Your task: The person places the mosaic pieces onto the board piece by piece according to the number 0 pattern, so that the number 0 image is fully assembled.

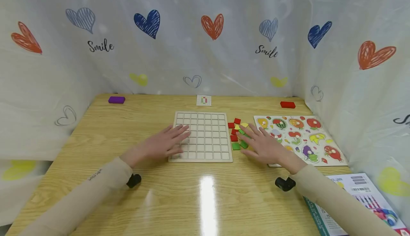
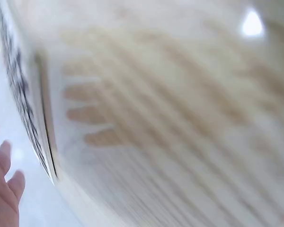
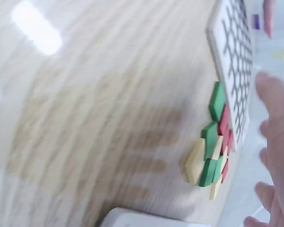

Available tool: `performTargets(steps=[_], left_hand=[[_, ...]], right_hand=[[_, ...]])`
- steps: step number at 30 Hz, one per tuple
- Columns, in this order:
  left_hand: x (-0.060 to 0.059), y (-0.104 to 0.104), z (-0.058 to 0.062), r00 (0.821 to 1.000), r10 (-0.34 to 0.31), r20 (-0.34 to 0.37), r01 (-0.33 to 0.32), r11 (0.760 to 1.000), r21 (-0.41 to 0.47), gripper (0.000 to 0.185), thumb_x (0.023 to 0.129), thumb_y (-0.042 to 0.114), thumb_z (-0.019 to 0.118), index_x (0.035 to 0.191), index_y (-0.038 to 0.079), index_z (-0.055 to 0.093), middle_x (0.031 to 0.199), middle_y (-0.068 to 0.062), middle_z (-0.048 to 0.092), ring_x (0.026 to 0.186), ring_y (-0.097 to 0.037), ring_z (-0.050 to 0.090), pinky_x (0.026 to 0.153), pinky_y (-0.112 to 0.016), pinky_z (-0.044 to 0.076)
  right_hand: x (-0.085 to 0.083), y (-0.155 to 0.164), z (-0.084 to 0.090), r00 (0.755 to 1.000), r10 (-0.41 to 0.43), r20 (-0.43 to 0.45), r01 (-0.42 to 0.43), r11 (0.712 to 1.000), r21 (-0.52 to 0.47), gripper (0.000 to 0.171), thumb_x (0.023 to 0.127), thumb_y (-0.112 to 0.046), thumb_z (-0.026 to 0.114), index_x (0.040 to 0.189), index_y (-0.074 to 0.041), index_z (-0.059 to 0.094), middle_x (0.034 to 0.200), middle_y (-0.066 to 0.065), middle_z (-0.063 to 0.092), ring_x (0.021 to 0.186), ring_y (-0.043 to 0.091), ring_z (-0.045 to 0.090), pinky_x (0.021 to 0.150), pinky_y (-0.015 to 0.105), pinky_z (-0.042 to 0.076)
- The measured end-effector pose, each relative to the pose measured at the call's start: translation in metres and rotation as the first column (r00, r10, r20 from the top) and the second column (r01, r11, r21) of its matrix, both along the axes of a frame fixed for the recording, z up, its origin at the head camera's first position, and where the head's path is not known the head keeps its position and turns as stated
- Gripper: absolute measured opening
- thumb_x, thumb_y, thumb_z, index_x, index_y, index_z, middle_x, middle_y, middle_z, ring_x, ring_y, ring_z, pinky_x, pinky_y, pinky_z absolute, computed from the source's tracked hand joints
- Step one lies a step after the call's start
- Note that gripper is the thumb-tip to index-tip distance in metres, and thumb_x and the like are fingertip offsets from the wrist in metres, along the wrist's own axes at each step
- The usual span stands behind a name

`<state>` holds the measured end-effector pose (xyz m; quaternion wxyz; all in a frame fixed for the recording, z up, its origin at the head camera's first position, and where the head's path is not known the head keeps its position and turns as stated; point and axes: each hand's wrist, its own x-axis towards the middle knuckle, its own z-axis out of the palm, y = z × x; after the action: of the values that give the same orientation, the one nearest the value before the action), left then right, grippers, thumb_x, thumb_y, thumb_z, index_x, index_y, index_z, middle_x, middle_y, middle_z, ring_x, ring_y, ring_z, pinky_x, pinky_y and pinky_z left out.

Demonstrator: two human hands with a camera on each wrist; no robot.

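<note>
Wooden table (image 1: pixel 205 200) filled the frame's lower half. Grid board (image 1: pixel 208 136) lay at centre; left hand (image 1: pixel 166 144) rested flat on its left edge, fingers spread. Right hand (image 1: pixel 261 144), fingers spread, gripping nothing, hovered over coloured tiles (image 1: pixel 237 133) just right of the board.

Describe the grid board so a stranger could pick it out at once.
Start at the wooden table and look to its middle, in front of the person. The grid board lies flat there, with the left hand on its left edge. Unlike the colourful fruit puzzle to its right, it is pale, bare wood divided into empty squares.
</note>
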<state>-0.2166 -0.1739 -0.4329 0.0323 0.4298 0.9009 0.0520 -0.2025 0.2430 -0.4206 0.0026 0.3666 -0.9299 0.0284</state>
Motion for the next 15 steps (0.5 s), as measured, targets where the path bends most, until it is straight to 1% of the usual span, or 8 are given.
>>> performTargets(steps=[2,3,5,7,9,11,12,15], left_hand=[[-0.008,-0.005,0.002,0.994,0.08,0.078,-0.087,0.992,0.086,0.065,0.102,0.041,0.049,0.155,0.01,0.026,0.161,-0.012,0.019,0.146,-0.033,0.021,0.117,-0.052,0.02],[-0.013,-0.008,0.002,0.986,0.121,0.115,-0.135,0.982,0.131,0.064,0.101,0.037,0.053,0.154,0.008,0.03,0.16,-0.014,0.023,0.145,-0.034,0.025,0.116,-0.053,0.023],[-0.023,-0.014,0.002,0.965,0.189,0.182,-0.226,0.951,0.211,0.061,0.099,0.031,0.059,0.149,0.004,0.038,0.156,-0.017,0.03,0.141,-0.037,0.032,0.114,-0.053,0.028],[-0.034,-0.018,0.001,0.942,0.237,0.238,-0.299,0.916,0.269,0.056,0.097,0.027,0.063,0.144,0.001,0.045,0.151,-0.021,0.037,0.137,-0.039,0.036,0.113,-0.054,0.029],[-0.042,-0.022,0.0,0.918,0.255,0.304,-0.35,0.883,0.314,0.051,0.095,0.023,0.066,0.138,-0.002,0.051,0.146,-0.023,0.04,0.135,-0.041,0.038,0.113,-0.054,0.029],[-0.048,-0.025,-0.001,0.894,0.261,0.363,-0.387,0.859,0.336,0.048,0.094,0.021,0.068,0.134,-0.002,0.055,0.144,-0.023,0.042,0.135,-0.041,0.037,0.114,-0.055,0.026],[-0.05,-0.026,-0.002,0.88,0.264,0.394,-0.406,0.849,0.338,0.047,0.094,0.022,0.068,0.133,-0.001,0.057,0.145,-0.022,0.041,0.136,-0.041,0.035,0.114,-0.055,0.025],[-0.052,-0.032,-0.006,0.853,0.26,0.452,-0.432,0.837,0.335,0.043,0.093,0.022,0.069,0.13,0.002,0.06,0.147,-0.021,0.04,0.138,-0.04,0.032,0.115,-0.056,0.023]], right_hand=[[-0.005,-0.001,0.003,1.0,0.001,-0.01,-0.001,0.999,-0.048,0.057,0.099,-0.04,0.056,0.143,-0.005,0.049,0.154,0.018,0.034,0.141,0.041,0.03,0.108,0.059,0.034],[-0.008,-0.001,0.005,1.0,-0.007,-0.014,0.006,0.998,-0.07,0.053,0.098,-0.036,0.06,0.139,-0.003,0.053,0.151,0.02,0.039,0.136,0.041,0.038,0.105,0.057,0.039],[-0.014,-0.001,0.008,0.999,-0.046,0.002,0.046,0.993,-0.104,0.047,0.096,-0.03,0.063,0.133,0.0,0.058,0.145,0.022,0.046,0.128,0.042,0.047,0.099,0.055,0.045],[-0.02,0.0,0.011,0.993,-0.108,0.055,0.114,0.984,-0.138,0.044,0.097,-0.026,0.063,0.131,0.001,0.058,0.142,0.023,0.048,0.125,0.041,0.05,0.097,0.054,0.047],[-0.027,0.001,0.013,0.98,-0.16,0.117,0.179,0.968,-0.176,0.043,0.099,-0.024,0.06,0.132,0.002,0.056,0.141,0.023,0.048,0.128,0.043,0.046,0.102,0.057,0.042],[-0.034,0.002,0.015,0.967,-0.19,0.17,0.225,0.948,-0.224,0.043,0.1,-0.023,0.058,0.133,0.003,0.055,0.14,0.024,0.049,0.129,0.044,0.044,0.104,0.059,0.038],[-0.038,0.003,0.015,0.962,-0.196,0.189,0.24,0.938,-0.25,0.042,0.1,-0.022,0.058,0.133,0.003,0.055,0.139,0.024,0.05,0.129,0.044,0.044,0.105,0.059,0.038],[-0.048,0.003,0.015,0.952,-0.195,0.236,0.262,0.916,-0.303,0.042,0.101,-0.022,0.056,0.133,0.005,0.054,0.135,0.024,0.053,0.124,0.042,0.049,0.102,0.058,0.041]])
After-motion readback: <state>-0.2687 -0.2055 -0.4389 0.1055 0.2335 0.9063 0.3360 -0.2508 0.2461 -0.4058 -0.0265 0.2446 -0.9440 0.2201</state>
